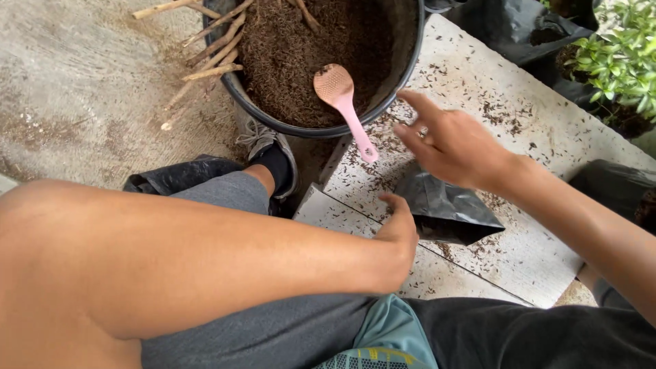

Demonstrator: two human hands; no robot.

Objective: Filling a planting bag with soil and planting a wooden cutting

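Outdoors, bare concrete ground runs along the left and a pale stone slab [506,89] lies to the right, sprinkled with dark crumbs of potting mix. At the far middle stands a black tub [321,128] filled with brown, fibrous soil, a few dry sticks [212,48] leaning over its left rim. A pink plastic scoop [342,102] rests with its head on the soil and its handle hanging over the tub's near rim toward the slab.

On the slab, just near of the scoop's handle, lies a small black plastic bag [444,208], flattened and crumpled; no soil shows inside it, so filling looks not yet started. The left hand [398,229] touches the bag's left edge, fingers curled, seemingly pinching the plastic, though the grip itself is hidden. The right hand [447,140] hovers above the bag, fingers spread and extended toward the scoop's handle, holding nothing.

More black bags [526,27] and a leafy green plant [622,58] sit at the far right. A grey shoe [270,147] stands beside the tub.
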